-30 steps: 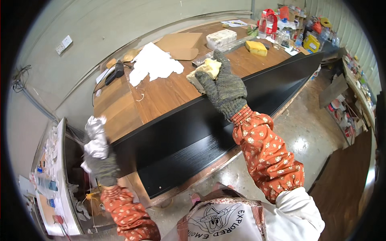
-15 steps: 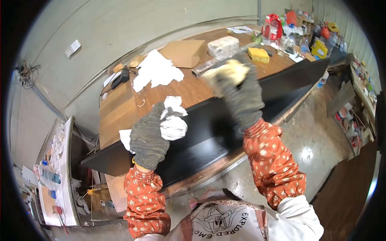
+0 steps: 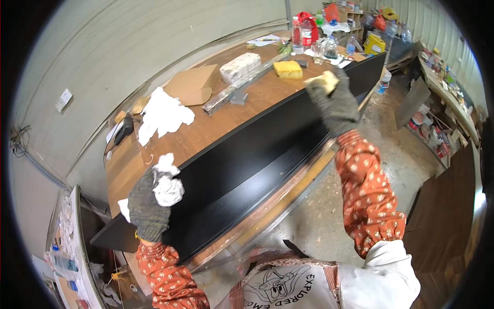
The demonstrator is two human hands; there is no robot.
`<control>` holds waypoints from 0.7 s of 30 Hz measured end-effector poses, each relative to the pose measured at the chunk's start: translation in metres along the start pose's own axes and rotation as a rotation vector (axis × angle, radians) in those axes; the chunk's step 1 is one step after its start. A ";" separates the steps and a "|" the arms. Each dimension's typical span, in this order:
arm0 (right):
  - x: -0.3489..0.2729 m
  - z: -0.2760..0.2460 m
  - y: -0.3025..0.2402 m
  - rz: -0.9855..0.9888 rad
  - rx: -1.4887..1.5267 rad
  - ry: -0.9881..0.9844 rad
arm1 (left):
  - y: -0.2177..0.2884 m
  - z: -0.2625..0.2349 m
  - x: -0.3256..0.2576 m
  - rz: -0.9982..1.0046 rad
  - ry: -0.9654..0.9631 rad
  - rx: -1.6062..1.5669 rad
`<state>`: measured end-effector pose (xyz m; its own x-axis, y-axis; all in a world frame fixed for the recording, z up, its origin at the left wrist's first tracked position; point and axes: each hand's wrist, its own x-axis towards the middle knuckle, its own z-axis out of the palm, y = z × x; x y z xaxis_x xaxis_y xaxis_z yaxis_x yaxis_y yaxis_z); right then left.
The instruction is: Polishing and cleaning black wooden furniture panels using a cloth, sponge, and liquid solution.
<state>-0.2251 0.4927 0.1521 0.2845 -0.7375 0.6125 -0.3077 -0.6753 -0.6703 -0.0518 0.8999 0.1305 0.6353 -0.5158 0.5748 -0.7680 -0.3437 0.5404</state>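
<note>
Now the long black board (image 3: 257, 159) lies along the near edge of the table (image 3: 154, 154), my right hand (image 3: 334, 103) has slid its yellow sponge (image 3: 323, 81) to the far end, fingers curled tight, while my left hand (image 3: 149, 208) still grips a white rag (image 3: 167, 180).

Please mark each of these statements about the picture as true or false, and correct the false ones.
1. The left hand in a grey knitted glove holds a crumpled white cloth. True.
2. The right hand holds a red bottle. False: it presses a pale yellow sponge against the long black panel.
3. The black panel lies on the floor. False: it rests on the brown wooden table.
4. A second yellow sponge block lies on the table. True.
</note>
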 end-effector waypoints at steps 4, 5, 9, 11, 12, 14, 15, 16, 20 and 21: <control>-0.052 0.010 -0.082 -0.421 0.164 -0.296 | 0.013 0.003 0.014 -0.462 -0.114 -1.228; -0.061 0.018 -0.089 -0.669 0.223 -0.266 | 0.021 0.003 0.017 -0.481 -0.163 -1.238; -0.056 0.032 -0.084 -0.695 0.180 -0.393 | 0.041 0.015 0.017 -0.701 0.217 -1.023; -0.024 0.040 -0.040 -0.743 0.308 -0.230 | 0.028 0.010 0.014 -0.648 0.032 -1.082; 0.000 0.009 -0.025 -0.658 0.162 -0.305 | -0.002 -0.002 0.013 -0.741 -0.094 -1.347; 0.049 -0.008 0.043 -0.618 0.020 -0.164 | 0.031 0.010 0.016 -0.809 0.164 -1.290; 0.068 -0.022 0.062 -0.409 -0.053 -0.080 | 0.025 0.005 0.008 -0.855 0.211 -1.362; 0.091 -0.030 0.099 -0.350 0.023 -0.012 | 0.017 0.019 0.003 -0.587 0.190 -0.810; 0.121 -0.039 0.142 -0.270 0.208 -0.011 | 0.051 0.083 0.050 -0.630 -0.084 -0.756; 0.117 -0.030 0.131 -0.356 0.167 -0.116 | 0.061 0.107 0.065 -0.658 -0.181 -0.914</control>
<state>-0.2596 0.3174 0.1485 0.4501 -0.4464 0.7734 -0.0230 -0.8716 -0.4897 -0.0666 0.7617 0.1353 0.8150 -0.5778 -0.0426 0.1036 0.0731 0.9919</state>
